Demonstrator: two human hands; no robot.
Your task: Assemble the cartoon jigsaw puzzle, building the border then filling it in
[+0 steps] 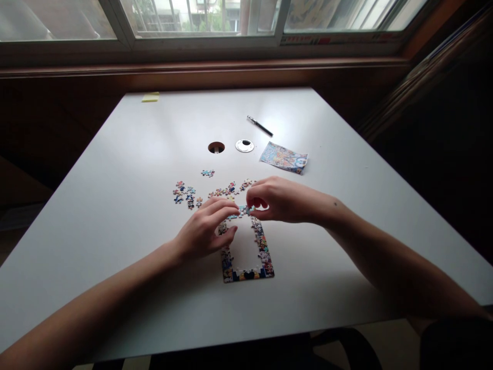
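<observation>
A small jigsaw frame (pixel 264 252), its border assembled and its middle bare, lies on the white table (pixel 127 169) in front of me. My left hand (pixel 206 228) rests over the frame's upper left corner, fingers pinched on a blue puzzle piece (pixel 242 209). My right hand (pixel 279 199) comes in from the right, fingers curled, and pinches the same small blue piece at the frame's top edge. Several loose puzzle pieces (pixel 187 194) lie scattered just beyond my hands.
A printed picture card (pixel 284 157) lies beyond the loose pieces. A black pen (pixel 259 126), a round cable hole (pixel 216 147) and its white cover (pixel 245 146) sit mid-table. A yellow sticky pad (pixel 150 97) is at the far left edge, below the window.
</observation>
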